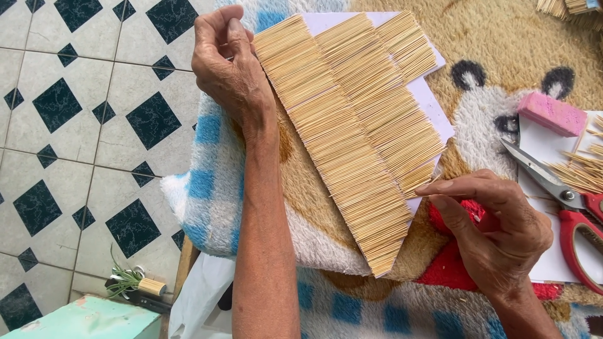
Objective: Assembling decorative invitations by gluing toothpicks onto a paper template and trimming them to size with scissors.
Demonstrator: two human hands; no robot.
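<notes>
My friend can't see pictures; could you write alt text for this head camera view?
A left hand steadies a white card covered in rows of thin wooden sticks, while the right hand pinches one stick at its edge. Red-handled scissors and a pink block lie nearby on a fuzzy blanket.

A fluffy blue-and-tan bear-patterned blanket [326, 238] carries a white card covered in toothpicks [352, 125], red-handled scissors [565, 194] and a pink eraser block [551, 114].

The left hand [229, 66] is lying palm down with fingers curled, forearm stretching straight; the right hand [496, 226] is pinching thumb and forefinger together, wrist bent.
</notes>
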